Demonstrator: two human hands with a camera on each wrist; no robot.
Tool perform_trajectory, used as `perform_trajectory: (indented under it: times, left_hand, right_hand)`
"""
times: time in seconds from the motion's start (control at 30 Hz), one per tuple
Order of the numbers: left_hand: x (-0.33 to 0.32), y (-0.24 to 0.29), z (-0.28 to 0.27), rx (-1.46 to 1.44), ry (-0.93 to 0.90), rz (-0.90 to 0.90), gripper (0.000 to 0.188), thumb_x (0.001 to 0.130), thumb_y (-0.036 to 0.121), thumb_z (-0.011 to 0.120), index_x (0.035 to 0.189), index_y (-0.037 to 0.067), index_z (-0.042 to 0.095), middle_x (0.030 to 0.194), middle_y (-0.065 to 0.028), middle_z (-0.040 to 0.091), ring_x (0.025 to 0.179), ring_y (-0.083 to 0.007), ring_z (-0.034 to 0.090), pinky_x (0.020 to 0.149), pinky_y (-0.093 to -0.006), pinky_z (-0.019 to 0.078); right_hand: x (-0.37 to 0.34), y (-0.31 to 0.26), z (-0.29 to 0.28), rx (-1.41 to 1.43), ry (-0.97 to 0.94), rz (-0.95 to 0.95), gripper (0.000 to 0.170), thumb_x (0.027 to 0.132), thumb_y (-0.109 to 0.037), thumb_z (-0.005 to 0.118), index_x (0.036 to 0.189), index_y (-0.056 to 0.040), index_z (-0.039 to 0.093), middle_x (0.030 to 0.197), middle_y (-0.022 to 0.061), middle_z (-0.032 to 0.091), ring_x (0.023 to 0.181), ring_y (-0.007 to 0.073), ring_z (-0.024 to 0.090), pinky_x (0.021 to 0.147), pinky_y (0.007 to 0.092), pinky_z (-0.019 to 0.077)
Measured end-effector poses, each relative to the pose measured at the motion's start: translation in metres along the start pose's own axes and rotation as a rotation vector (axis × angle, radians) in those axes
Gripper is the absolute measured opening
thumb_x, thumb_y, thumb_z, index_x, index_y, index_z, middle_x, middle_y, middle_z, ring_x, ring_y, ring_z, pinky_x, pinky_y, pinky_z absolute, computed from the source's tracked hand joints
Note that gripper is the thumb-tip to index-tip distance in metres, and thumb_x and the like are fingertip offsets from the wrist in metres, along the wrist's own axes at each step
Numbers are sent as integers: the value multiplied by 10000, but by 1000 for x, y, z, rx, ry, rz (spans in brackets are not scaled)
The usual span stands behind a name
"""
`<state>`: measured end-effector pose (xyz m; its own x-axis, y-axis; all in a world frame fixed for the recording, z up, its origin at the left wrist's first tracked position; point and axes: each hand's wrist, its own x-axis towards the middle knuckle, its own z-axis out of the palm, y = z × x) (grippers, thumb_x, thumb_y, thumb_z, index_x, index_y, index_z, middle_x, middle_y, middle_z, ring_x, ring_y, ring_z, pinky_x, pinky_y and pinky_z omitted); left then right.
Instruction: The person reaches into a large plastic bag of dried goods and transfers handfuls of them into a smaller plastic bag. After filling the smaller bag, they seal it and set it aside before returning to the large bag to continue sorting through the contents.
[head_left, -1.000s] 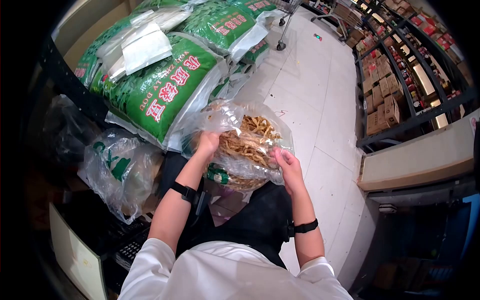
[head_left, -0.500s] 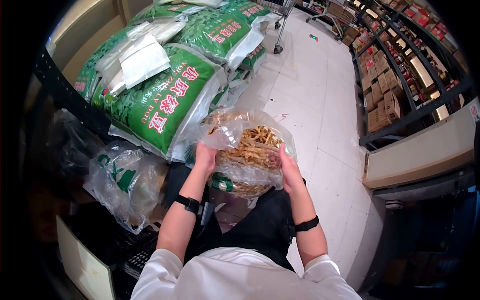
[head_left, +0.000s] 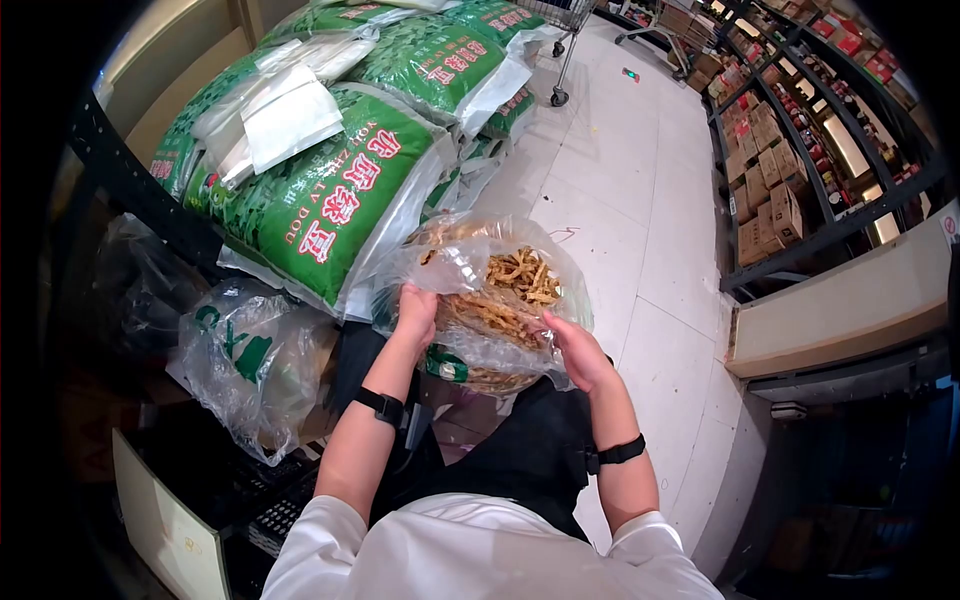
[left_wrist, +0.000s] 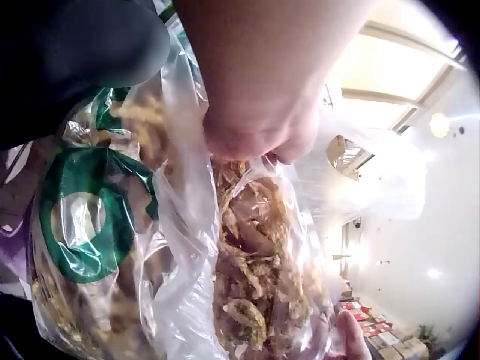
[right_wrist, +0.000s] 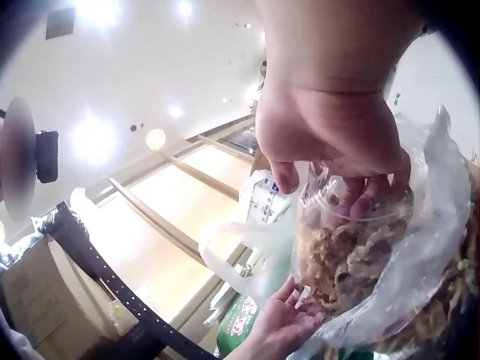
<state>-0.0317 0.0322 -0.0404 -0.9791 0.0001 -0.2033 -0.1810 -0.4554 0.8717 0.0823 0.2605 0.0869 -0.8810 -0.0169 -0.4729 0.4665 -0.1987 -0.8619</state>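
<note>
A clear plastic bag (head_left: 470,345) of brown dried strips (head_left: 522,275) rests over the person's lap, its mouth parted above the strips. The left hand (head_left: 417,312) grips the film at the bag's left side; in the left wrist view this hand (left_wrist: 259,112) is bunched on the film above the strips (left_wrist: 251,262). At the right side, the right hand (head_left: 582,352) holds the bag's edge. In the right wrist view the right hand (right_wrist: 337,135) has its thumb on one side of the film and curled fingers on the other, partly hidden by the plastic.
Large green sacks (head_left: 320,190) are stacked at the left, with white packets (head_left: 290,118) on top. Another plastic bag (head_left: 255,360) lies beside the left forearm. A cart (head_left: 562,60) stands on the tiled floor (head_left: 600,170); shelves of boxes (head_left: 770,220) line the right.
The right fingers have shifted inward over the bag's edge, and the left hand has moved slightly right. The film has moved, showing the loose strips at the mouth more plainly.
</note>
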Motion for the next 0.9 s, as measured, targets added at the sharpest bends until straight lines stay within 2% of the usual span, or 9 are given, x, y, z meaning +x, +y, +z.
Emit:
perform_trajectory:
  times: [0.1,0.2,0.3,0.37,0.5,0.57,0.7,0.77,0.9]
  left_hand:
    - [-5,7,7,48,9,25,266,923,93,608,1164,-19,604,1138,-78,654,1032,-159,597,900,-308,459]
    - [-3,4,4,112,13,35,295,929,106,607,1195,-23,594,1165,-85,649,1054,-166,592,917,-312,452]
    - [-5,6,8,136,44,15,306,927,112,614,1198,-27,596,1172,-89,650,1060,-171,593,925,-313,448]
    - [-4,4,7,131,68,22,305,923,114,619,1192,-29,601,1171,-90,652,1062,-173,594,927,-311,446]
    - [-4,0,5,164,51,53,320,903,133,653,1174,-32,610,1159,-96,660,1052,-180,601,928,-314,443]
    - [-4,1,7,150,40,70,331,897,138,663,1175,-33,609,1154,-98,662,1047,-184,605,928,-315,443]
    - [-5,2,8,167,21,29,317,925,159,636,1194,-6,600,1150,-77,649,1048,-172,583,920,-328,444]
    - [-6,3,11,166,59,48,321,924,155,633,1199,-9,596,1157,-82,645,1055,-175,580,928,-331,439]
    - [-8,7,16,123,77,67,399,883,174,688,1208,-38,599,1166,-100,660,1045,-198,606,926,-322,448]
  right_hand:
    - [0,2,-1,-13,-64,34,504,1005,-423,491,1226,10,626,1196,67,630,1164,165,506,1072,324,338]
    - [5,8,-7,-52,-116,15,537,1014,-460,459,1231,2,626,1186,61,631,1138,143,512,1014,311,377]
    - [6,12,-9,61,-62,0,491,1006,-448,493,1170,-12,649,1093,54,658,1016,141,562,958,315,392]
    - [4,17,-1,65,141,-147,450,989,-407,558,1148,-1,670,1038,41,681,931,94,575,871,270,421]
    - [2,24,2,101,292,-231,380,966,-347,619,1087,7,684,963,53,701,876,108,602,867,270,439]
    - [1,22,8,198,313,-262,324,956,-319,638,1020,-5,687,959,75,708,891,119,619,882,280,451]
    - [4,23,5,158,222,-265,310,978,-320,597,1045,-21,641,1006,98,706,946,133,625,902,292,456]
    - [-4,13,11,222,172,-203,351,1003,-309,543,1167,1,565,1065,82,671,1082,156,578,1006,321,375]
    - [5,24,3,151,151,-222,353,1038,-342,448,1211,-34,461,1146,140,677,1196,181,520,1031,352,375]
